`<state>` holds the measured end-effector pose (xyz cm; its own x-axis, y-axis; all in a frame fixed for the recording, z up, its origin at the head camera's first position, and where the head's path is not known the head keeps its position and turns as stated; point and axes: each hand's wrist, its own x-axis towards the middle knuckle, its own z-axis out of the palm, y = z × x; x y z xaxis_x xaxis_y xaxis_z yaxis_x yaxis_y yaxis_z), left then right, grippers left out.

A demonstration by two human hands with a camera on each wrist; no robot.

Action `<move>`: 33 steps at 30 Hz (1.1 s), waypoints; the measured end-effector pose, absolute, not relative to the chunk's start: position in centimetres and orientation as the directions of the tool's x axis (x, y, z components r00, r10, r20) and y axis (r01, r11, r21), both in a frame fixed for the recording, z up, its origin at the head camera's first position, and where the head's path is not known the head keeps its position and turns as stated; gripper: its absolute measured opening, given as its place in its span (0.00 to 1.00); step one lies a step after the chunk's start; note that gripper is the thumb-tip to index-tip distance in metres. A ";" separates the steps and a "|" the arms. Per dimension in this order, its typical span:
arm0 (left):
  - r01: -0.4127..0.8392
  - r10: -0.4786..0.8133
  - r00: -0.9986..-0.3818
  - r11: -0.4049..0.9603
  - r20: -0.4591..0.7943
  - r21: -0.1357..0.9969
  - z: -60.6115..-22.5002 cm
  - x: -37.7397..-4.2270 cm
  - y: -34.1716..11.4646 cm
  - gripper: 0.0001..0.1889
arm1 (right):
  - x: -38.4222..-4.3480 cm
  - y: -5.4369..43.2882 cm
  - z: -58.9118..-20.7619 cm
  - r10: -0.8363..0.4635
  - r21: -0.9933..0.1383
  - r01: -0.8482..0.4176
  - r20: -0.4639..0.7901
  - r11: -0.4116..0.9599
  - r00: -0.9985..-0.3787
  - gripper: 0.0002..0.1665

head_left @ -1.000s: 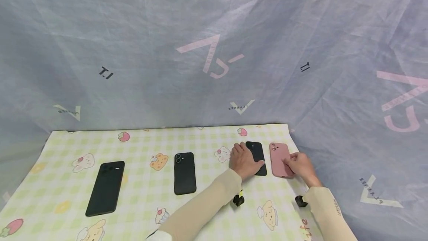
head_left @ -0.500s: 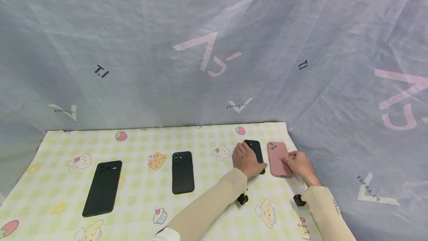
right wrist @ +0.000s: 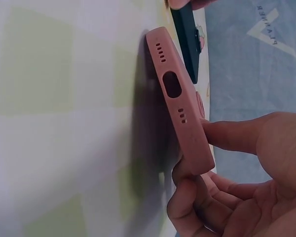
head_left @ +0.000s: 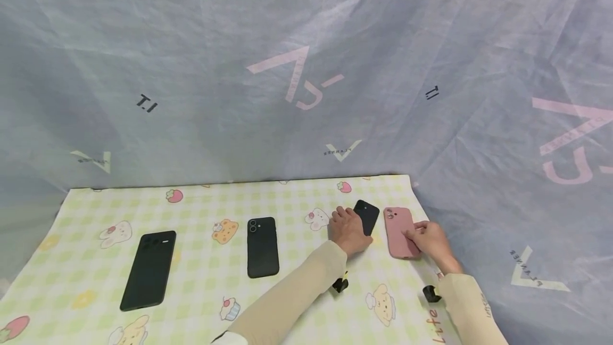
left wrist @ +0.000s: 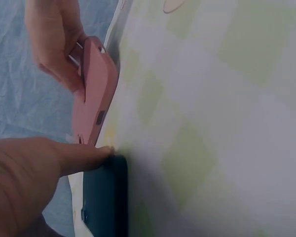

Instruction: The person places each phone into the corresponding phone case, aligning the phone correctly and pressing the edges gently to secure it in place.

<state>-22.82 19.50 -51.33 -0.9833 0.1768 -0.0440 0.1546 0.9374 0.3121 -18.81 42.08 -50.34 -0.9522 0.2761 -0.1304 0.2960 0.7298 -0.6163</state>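
Note:
My left hand (head_left: pixel 351 226) lies over the near end of a small black phone (head_left: pixel 366 214) on the checked mat (head_left: pixel 201 292), gripping it. The phone sits askew, its top leaning right. In the left wrist view my thumb (left wrist: pixel 84 155) touches the black phone's (left wrist: pixel 106 197) edge. My right hand (head_left: pixel 417 233) pinches the near right edge of a pink phone case (head_left: pixel 398 228). In the right wrist view the thumb (right wrist: pixel 237 134) lies on top of the pink case (right wrist: pixel 180 98), other fingers (right wrist: pixel 192 197) curl beneath, and that end is raised off the mat.
Two more black phones lie face down on the mat, one in the middle (head_left: pixel 262 246) and a larger one to the left (head_left: pixel 149 269). A grey-blue printed cloth (head_left: pixel 287 68) hangs behind and runs along the mat's right edge.
The small black phone has turned under my left hand, its top swinging right. The pink case has shifted slightly nearer, with my right hand still on it.

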 end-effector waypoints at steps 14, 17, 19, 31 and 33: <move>0.209 0.242 -0.968 0.920 -0.060 0.331 -51.0 -22.7 17.6 0.40 | -18.6 41.9 -50.3 0.270 -0.607 0.296 -0.138 0.737 -0.953 0.28; 0.208 0.241 -0.968 0.923 -0.066 0.324 -51.0 -22.6 17.3 0.41 | -18.6 41.9 -50.4 0.271 -0.607 0.298 -0.139 0.737 -0.953 0.28; 0.208 0.242 -0.968 0.924 -0.068 0.319 -50.9 -22.5 17.1 0.41 | -18.6 42.0 -50.4 0.270 -0.607 0.298 -0.140 0.737 -0.953 0.28; 0.254 0.301 -0.949 0.904 -0.091 0.344 -50.5 -21.2 15.1 0.42 | -18.3 41.4 -49.9 0.256 -0.588 0.299 -0.158 0.752 -0.954 0.30; 0.271 0.331 -0.939 0.879 -0.093 0.392 -50.8 -20.9 14.4 0.42 | -18.2 41.1 -49.7 0.259 -0.591 0.310 -0.173 0.745 -0.950 0.30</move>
<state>-20.93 14.42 -50.77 -0.9390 0.3311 -0.0932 0.2712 0.8792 0.3918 -18.17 41.10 -49.74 -0.9504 0.2586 -0.1727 0.3100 0.7447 -0.5911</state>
